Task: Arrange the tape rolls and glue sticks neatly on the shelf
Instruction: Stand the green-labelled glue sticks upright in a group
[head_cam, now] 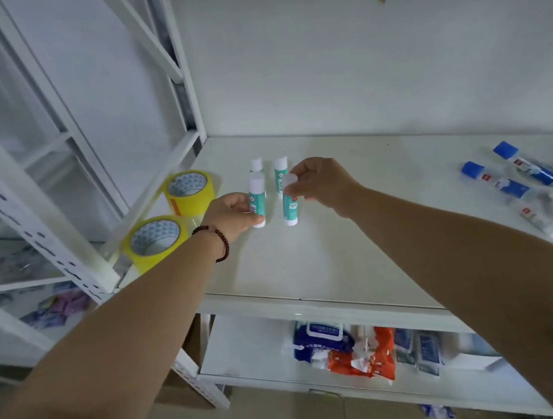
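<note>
Left hand [234, 213] wrapped loosely round the front-left glue stick [257, 199], thumb and fingers pinching it down near the base, dark bead bracelet [218, 241] on that wrist. Right hand [320, 184] doing the same to the front-right glue stick [288, 203], only gripping it up at the cap with the fingertips closed on it. Both sticks standing upright on the white shelf [324, 259], just beside each other.

Pretty plain looking sticks tbh: teal label round the body, white cap on top, white twist base at the bottom, some small print too blurry to read. 2 more of the same right behind, back-left stick [256, 164] and back-right stick [280, 168], also upright, so 4 in a tight little 2 by 2 block near the left-middle of the shelf.

Off to the left, 2 yellow tape rolls lying flat at the shelf edge by the frame: far roll [189, 192] and near roll [155, 239], nearly touching, grey patterned cores facing up.

Over on the right side, well apart from the sticks, a messy heap of blue-capped tubes [520, 176]. Lower shelf with wipe packs [319, 341], blue and orange.
</note>
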